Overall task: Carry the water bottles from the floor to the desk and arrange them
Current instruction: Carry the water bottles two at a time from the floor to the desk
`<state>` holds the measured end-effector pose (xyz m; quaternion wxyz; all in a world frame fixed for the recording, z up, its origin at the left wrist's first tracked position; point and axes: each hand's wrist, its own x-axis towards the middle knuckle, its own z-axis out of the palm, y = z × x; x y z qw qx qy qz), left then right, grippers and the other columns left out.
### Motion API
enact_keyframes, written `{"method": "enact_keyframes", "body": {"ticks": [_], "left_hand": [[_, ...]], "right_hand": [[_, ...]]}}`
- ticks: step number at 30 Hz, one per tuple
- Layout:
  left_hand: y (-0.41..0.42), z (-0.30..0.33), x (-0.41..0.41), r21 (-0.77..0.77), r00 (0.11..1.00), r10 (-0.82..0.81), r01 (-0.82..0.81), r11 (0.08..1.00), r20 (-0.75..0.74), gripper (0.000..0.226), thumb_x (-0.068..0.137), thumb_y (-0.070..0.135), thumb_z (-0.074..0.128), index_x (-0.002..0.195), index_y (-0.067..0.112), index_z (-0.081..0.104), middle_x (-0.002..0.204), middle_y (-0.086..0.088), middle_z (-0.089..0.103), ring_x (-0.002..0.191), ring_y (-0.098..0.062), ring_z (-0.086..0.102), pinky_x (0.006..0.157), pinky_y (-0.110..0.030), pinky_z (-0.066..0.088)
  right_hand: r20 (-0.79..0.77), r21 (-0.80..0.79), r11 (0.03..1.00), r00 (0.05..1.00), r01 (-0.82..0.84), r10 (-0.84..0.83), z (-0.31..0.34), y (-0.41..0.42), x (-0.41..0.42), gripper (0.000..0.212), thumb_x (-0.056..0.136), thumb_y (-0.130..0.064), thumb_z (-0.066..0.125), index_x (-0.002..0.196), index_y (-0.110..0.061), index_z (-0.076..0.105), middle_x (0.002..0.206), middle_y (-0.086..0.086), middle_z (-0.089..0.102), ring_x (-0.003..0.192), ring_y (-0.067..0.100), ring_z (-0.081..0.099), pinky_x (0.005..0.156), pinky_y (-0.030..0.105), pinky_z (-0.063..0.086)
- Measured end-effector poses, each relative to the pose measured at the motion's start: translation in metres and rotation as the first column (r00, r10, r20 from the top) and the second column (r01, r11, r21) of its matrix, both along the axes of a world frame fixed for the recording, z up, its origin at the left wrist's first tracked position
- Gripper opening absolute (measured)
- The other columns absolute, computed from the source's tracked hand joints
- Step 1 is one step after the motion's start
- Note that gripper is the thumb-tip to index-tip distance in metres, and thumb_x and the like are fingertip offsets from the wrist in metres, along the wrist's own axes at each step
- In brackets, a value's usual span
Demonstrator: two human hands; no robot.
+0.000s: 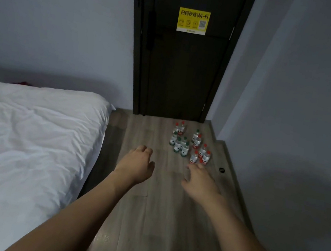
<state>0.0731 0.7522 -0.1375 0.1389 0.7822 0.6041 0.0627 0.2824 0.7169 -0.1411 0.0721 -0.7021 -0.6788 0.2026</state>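
Several small water bottles [188, 142] with red and green caps stand upright in a cluster on the wooden floor [160, 210], in front of a dark door. Both my arms reach forward over the floor. My left hand [138, 164] hovers left of the cluster with its fingers curled under and nothing in it. My right hand [200, 181] is spread, fingers apart, just short of the nearest red-capped bottles and apart from them. No desk is in view.
A bed [28, 147] with a white rumpled cover fills the left side. The dark door [185, 64] carries a yellow Wi-Fi sticker. A grey wall [297, 145] runs along the right. A small dark round object [221, 170] lies on the floor by the skirting.
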Motion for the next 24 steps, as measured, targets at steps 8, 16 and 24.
{"method": "enact_keyframes", "body": {"ticks": [8,16,24], "left_hand": [[0.133,-0.001,0.009,-0.034,0.999,-0.034,0.034,0.999,0.006,0.048,0.098,0.035,0.046,0.14,0.011,0.044,0.141,-0.01,0.045,0.121,-0.03,0.051,0.099,-0.04,0.046],[0.273,-0.027,0.057,-0.093,0.999,-0.042,0.042,0.995,-0.001,0.05,0.098,0.034,0.046,0.143,0.011,0.041,0.142,-0.01,0.043,0.121,-0.03,0.05,0.098,-0.039,0.046],[0.415,-0.022,0.117,-0.074,0.999,-0.029,0.027,0.997,-0.029,0.052,0.097,0.035,0.047,0.144,0.014,0.039,0.144,-0.008,0.041,0.124,-0.028,0.048,0.098,-0.038,0.045]], "right_hand": [[-0.016,0.0,0.998,0.998,0.06,-0.06,-0.003,0.124,0.011,0.052,0.082,-0.029,0.063,0.131,-0.017,0.052,0.133,0.005,0.049,0.122,0.024,0.048,0.101,0.034,0.043],[-0.003,-0.021,0.998,0.998,0.06,-0.06,-0.031,0.262,0.061,0.045,0.082,-0.027,0.063,0.125,-0.017,0.055,0.13,0.006,0.051,0.12,0.026,0.049,0.1,0.038,0.044],[-0.057,0.002,0.997,0.996,0.073,-0.073,-0.032,0.406,0.129,0.045,0.083,-0.028,0.065,0.126,-0.018,0.055,0.13,0.005,0.05,0.12,0.023,0.049,0.099,0.037,0.045]]}}
